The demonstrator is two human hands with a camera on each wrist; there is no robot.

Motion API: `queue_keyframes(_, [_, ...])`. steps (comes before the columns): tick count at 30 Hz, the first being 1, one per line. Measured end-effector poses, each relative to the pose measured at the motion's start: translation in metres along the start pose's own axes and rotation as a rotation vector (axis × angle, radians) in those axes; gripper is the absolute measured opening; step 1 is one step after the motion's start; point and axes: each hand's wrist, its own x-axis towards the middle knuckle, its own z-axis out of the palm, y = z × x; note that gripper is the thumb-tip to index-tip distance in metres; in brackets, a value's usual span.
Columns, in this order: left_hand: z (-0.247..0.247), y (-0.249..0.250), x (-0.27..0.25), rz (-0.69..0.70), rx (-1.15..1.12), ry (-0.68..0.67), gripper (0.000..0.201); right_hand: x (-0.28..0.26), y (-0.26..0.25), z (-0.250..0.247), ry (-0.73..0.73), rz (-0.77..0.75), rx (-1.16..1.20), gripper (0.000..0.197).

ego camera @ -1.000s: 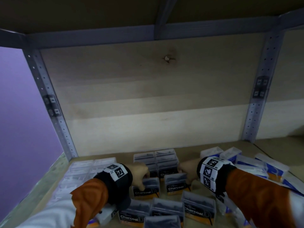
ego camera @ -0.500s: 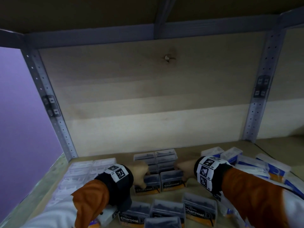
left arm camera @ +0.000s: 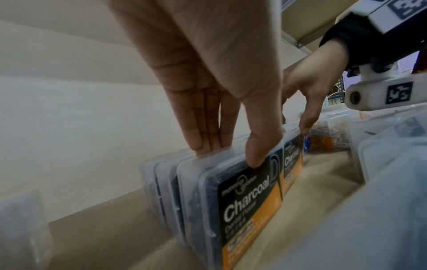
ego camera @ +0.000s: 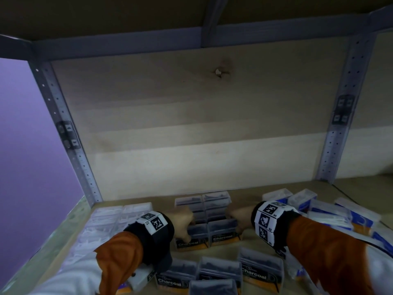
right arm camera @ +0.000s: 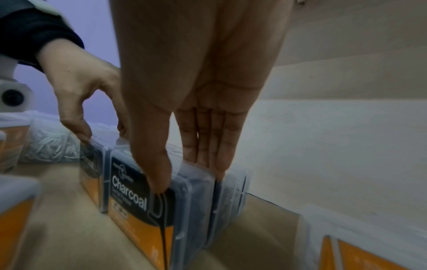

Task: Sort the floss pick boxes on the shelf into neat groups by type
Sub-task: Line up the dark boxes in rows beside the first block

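Two columns of upright Charcoal floss pick boxes (ego camera: 204,204) run back along the middle of the wooden shelf (ego camera: 238,244). My left hand (ego camera: 182,226) pinches the front left Charcoal box (ego camera: 191,238), thumb on its label and fingers behind. My right hand (ego camera: 236,220) pinches the front right Charcoal box (ego camera: 223,234) the same way. In the left wrist view my left hand (left arm camera: 231,155) holds its box (left arm camera: 245,202) against the row. In the right wrist view my right hand (right arm camera: 184,173) holds its box (right arm camera: 136,202).
Clear white floss boxes (ego camera: 110,218) are grouped at the left. Blue-labelled boxes (ego camera: 340,213) lie loosely at the right. Several loose Charcoal boxes (ego camera: 219,271) stand in front, near my forearms. The wooden back panel (ego camera: 202,124) closes the shelf behind the row.
Both hands have slid the two front Charcoal boxes backward and together; they now stand side by side against the row behind them.
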Motion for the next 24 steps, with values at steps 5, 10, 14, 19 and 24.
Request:
queue_keyframes(5, [-0.0003, 0.0001, 0.0017, 0.017, 0.012, 0.008, 0.017, 0.0003, -0.0009, -0.0008, 0.008, -0.009, 0.0, 0.047])
queue_keyframes(10, [0.0008, -0.0014, 0.002, 0.006, -0.029, 0.006, 0.027, 0.0007, 0.0009, -0.0016, 0.019, -0.007, -0.048, 0.046])
queue_keyframes(14, [-0.0004, -0.0033, 0.0018, 0.006, -0.006, 0.012, 0.032, 0.0009, 0.002, 0.0, 0.057, -0.008, -0.064, 0.049])
queue_keyframes(19, [-0.0043, 0.0, 0.0004, 0.005, 0.006, 0.01, 0.027, 0.0019, 0.0006, 0.0025, 0.056, 0.051, -0.036, 0.045])
queue_keyframes(24, [-0.0051, 0.0007, -0.0006, 0.017, 0.029, 0.007, 0.027, -0.0028, 0.0019, 0.0044, 0.099, 0.098, -0.069, 0.043])
